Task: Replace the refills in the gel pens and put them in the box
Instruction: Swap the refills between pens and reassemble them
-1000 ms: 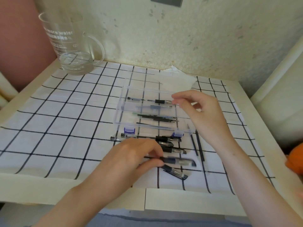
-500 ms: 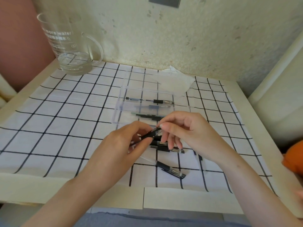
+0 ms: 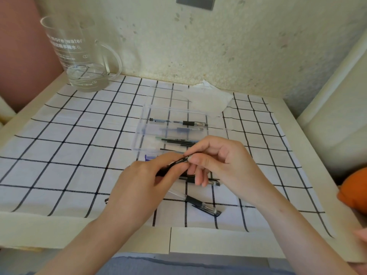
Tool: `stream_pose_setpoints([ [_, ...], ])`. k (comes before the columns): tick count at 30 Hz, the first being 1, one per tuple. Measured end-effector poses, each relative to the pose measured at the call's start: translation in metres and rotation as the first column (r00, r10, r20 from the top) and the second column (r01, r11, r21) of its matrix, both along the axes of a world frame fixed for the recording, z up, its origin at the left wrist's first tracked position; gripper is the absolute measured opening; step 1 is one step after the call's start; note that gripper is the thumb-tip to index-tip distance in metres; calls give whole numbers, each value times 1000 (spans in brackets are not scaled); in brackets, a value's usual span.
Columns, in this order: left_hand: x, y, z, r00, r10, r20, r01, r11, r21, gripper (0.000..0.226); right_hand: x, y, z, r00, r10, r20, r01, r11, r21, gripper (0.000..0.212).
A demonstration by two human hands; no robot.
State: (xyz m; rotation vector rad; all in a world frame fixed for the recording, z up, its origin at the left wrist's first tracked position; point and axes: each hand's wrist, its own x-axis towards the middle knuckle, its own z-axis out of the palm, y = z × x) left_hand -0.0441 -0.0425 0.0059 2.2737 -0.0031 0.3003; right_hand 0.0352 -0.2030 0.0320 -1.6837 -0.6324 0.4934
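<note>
- Both hands are over the checked cloth (image 3: 83, 147), just in front of the clear box (image 3: 141, 128).
- My left hand (image 3: 139, 187) has its fingers (image 3: 168, 158) pinching the lower part of the black pen (image 3: 176, 163), which tilts up to the right.
- On my right hand (image 3: 224, 161), thumb and forefinger pinch the pen's upper end and the other fingers curl loosely below.
- The box is open, with a boxed pen (image 3: 178, 122) and dark refills (image 3: 178, 140) inside.
- On the cloth, a second pen (image 3: 213, 182) lies under my right fingers and a near pen (image 3: 204, 205) lies closer to me.
- A jug (image 3: 79, 62) stands at the table's far left.
</note>
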Motion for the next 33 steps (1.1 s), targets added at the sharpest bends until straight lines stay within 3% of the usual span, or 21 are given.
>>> stream_pose_setpoints([
  [6, -2, 1, -1, 996, -70, -62, 70, 998, 4, 30, 4, -6, 2, 1000, 14, 21, -12, 996, -89, 7],
  [10, -2, 5, -2, 996, -2, -92, 4, 1000, 23, 35, 9, -17, 4, 986, -39, 163, 76, 971, -228, 9],
  [13, -2, 6, -1, 997, 41, -61, -42, 999, -12, 17, 6, -20, 4, 968, -38, 247, 115, 945, -307, 7],
  [17, -1, 7, 0, 999, 24, -22, -25, 998, -51, 12, -3, -14, -9, 908, 107, 405, 142, 831, -537, 9],
  [22, 0, 5, 2, 1000, -6, -3, 6, 996, -83, 19, -5, -11, -13, 916, 200, 349, 75, 767, -637, 14],
  [26, 0, 5, 0, 1000, -28, 6, 28, 999, -32, 14, -4, -14, -4, 975, 26, 220, 85, 874, -478, 21],
  [30, 0, 6, -1, 996, -71, 46, 69, 997, 34, 19, -3, -12, -2, 978, -113, 175, 165, 934, -318, 47],
  [33, 2, 9, -1, 992, -97, 84, 93, 994, 57, 18, -9, -5, 2, 982, -100, 158, 143, 948, -285, 27],
])
